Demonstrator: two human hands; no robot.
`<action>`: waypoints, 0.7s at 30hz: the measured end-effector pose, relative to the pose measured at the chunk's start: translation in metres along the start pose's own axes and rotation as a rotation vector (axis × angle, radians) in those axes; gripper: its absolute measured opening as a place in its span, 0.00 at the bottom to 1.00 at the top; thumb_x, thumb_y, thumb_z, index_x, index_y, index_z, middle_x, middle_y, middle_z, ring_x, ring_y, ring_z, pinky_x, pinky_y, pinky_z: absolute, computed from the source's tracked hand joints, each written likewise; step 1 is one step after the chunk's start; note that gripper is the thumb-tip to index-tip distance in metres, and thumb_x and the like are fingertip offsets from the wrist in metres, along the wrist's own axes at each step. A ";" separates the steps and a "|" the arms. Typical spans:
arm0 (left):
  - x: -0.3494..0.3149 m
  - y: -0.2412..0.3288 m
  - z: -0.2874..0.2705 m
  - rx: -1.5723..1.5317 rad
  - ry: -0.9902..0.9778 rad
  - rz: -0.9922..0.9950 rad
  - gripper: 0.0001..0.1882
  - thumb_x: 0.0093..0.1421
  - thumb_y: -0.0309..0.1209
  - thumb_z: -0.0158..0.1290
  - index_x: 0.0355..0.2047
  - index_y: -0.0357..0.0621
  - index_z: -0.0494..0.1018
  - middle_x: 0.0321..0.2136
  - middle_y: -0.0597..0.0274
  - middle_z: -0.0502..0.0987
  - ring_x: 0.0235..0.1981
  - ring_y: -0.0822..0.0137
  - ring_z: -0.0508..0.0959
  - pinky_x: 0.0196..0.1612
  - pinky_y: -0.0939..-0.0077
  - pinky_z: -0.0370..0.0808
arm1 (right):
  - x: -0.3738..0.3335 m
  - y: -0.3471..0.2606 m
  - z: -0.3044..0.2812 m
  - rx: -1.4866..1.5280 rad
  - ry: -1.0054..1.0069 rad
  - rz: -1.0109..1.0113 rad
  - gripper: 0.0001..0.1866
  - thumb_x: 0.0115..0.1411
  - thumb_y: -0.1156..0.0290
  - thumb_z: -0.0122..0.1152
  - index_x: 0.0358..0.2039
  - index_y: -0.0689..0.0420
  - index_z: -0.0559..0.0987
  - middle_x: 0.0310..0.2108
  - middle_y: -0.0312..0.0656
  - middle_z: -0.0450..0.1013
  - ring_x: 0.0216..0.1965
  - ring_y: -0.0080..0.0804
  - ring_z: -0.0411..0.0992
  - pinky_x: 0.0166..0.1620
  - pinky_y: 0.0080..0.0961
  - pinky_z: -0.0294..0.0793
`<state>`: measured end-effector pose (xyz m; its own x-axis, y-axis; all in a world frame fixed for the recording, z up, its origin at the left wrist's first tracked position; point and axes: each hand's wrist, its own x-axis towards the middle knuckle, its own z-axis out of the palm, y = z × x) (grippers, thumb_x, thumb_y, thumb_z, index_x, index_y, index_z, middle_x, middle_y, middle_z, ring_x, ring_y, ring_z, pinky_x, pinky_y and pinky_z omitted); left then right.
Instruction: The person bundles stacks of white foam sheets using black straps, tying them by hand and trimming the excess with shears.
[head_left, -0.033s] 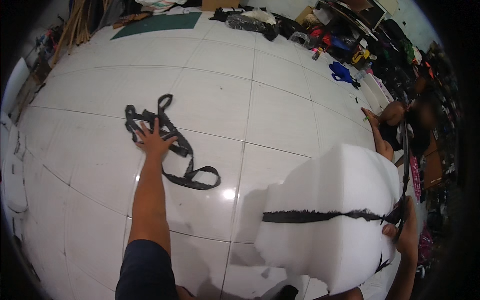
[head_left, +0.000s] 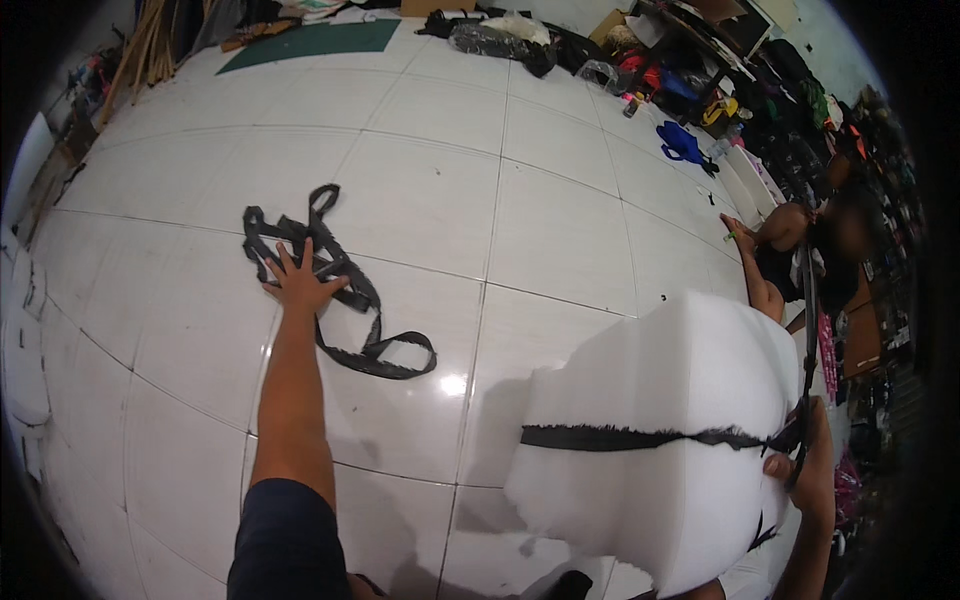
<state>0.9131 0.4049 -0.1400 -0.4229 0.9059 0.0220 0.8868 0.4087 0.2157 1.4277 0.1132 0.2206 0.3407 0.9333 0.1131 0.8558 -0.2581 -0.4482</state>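
My left hand (head_left: 300, 285) reaches far out over the floor, fingers spread and flat, touching a loosely looped black fabric strip (head_left: 400, 368) with frayed edges. On the right stands a thick white foam bundle (head_left: 640, 390), with a black band (head_left: 600, 437) of the same frayed kind around its middle. At the bundle's right side my right hand (head_left: 812, 455) is closed around dark strip material near the band's end. A length of black strip (head_left: 808, 340) rises from there. What lies inside my right fingers is partly hidden.
Another person (head_left: 790, 250) sits on the floor at the right, legs bent. Behind are a blue cloth item (head_left: 682, 143), a white box (head_left: 750, 180) and heaped goods. A green mat (head_left: 310, 48) lies at the back left, near wooden sticks (head_left: 150, 45).
The whole picture has shifted slightly to the left. My left hand stays spread on the strip, and my right hand keeps its hold at the bundle's side.
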 end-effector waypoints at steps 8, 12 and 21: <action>-0.039 -0.012 0.049 -0.323 -0.050 0.160 0.11 0.57 0.29 0.51 0.38 0.35 0.66 0.41 0.40 0.69 0.47 0.40 0.68 0.46 0.51 0.66 | 0.013 -0.010 -0.007 -0.069 -0.176 0.032 0.52 0.26 0.45 0.79 0.46 0.63 0.63 0.34 0.38 0.63 0.37 0.31 0.64 0.42 0.26 0.67; -0.144 -0.025 0.039 -0.250 -0.500 0.115 0.21 0.58 0.24 0.41 0.53 0.38 0.58 0.43 0.33 0.70 0.45 0.36 0.71 0.49 0.50 0.69 | 0.030 -0.044 -0.005 0.068 -0.259 0.090 0.45 0.25 0.65 0.84 0.43 0.63 0.66 0.35 0.45 0.71 0.36 0.35 0.72 0.40 0.32 0.73; -0.405 -0.052 -0.237 0.312 -1.122 0.434 0.21 0.58 0.41 0.43 0.29 0.34 0.76 0.30 0.41 0.77 0.36 0.42 0.77 0.42 0.50 0.73 | 0.030 -0.009 -0.027 0.191 -0.219 0.077 0.32 0.39 0.51 0.74 0.36 0.62 0.73 0.33 0.48 0.73 0.36 0.47 0.72 0.40 0.39 0.68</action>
<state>0.9941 -0.0095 0.0715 0.1727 0.5041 -0.8462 0.9849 -0.0781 0.1545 1.4407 0.1370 0.2516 0.2916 0.9499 -0.1123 0.7349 -0.2977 -0.6094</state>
